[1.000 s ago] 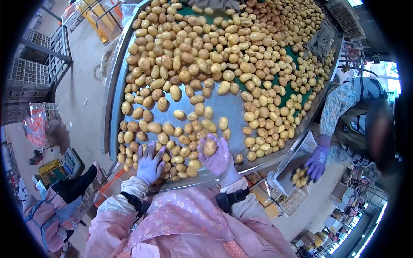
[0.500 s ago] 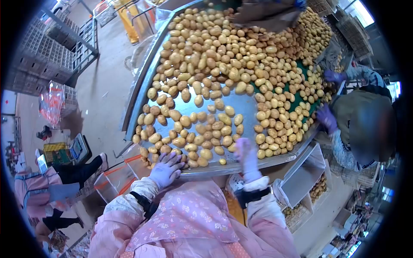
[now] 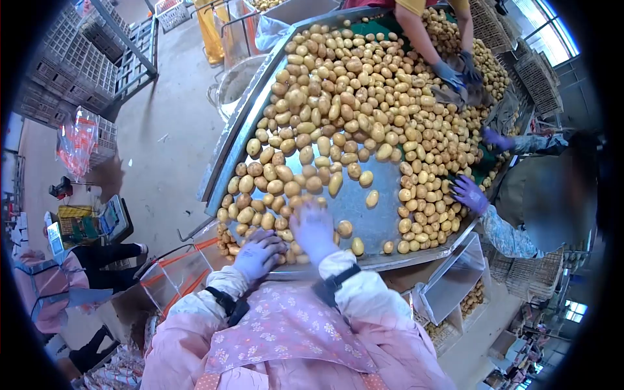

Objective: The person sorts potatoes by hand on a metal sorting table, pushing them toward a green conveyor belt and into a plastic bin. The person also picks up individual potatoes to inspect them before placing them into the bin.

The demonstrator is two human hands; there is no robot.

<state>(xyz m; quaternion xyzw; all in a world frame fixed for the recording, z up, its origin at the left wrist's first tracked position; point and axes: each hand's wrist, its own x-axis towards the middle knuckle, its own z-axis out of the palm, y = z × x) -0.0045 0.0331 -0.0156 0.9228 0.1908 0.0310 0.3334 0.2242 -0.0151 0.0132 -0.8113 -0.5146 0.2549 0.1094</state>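
Observation:
Yellow potatoes [image 3: 354,97] cover much of a metal sorting table [image 3: 383,218], with bare metal showing in its lower middle. My left hand [image 3: 259,255], in a light purple glove, lies at the near edge with fingers spread, touching potatoes at the lower left corner. To its right my right hand [image 3: 313,231], gloved alike, rests over potatoes with its fingers stretched forward. The potatoes under its fingers are partly hidden, and I see no grip on any of them. A few loose potatoes lie to its right, one of them [image 3: 344,228] close beside it.
At the right a co-worker's purple-gloved hand [image 3: 469,194] is over potatoes. Another person's gloved hands [image 3: 448,75] work at the far end beside brown cloth. A white bin [image 3: 448,286] hangs below the right edge. Stacked crates [image 3: 71,55] stand at left.
My right hand has moved left, beside my left hand, and potatoes have shifted left, baring more metal. At the far end, the brown sack has been lowered and a person's arms now show.

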